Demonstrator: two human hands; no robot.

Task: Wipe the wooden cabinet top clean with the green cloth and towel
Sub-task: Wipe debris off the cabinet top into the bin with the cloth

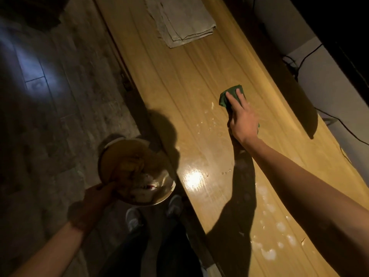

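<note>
The long wooden cabinet top [179,80] runs from the far middle to the near right. My right hand [242,118] presses flat on the green cloth [229,94], fingers spread over it, on the right half of the top. White smears and wet spots lie beside the cloth and near my right forearm. A folded pale towel [179,19] lies flat at the far end of the top. My left hand [93,204] holds a shiny metal bowl [163,196] by its rim, off the cabinet's left edge above the floor.
The bowl holds brownish scraps and a round wooden-looking piece [123,156]. A dark long object [295,84] lies along the cabinet's right edge, with black cables [299,62] against the wall behind. Wood-plank floor [60,116] lies left; my shoes [133,218] stand below the bowl.
</note>
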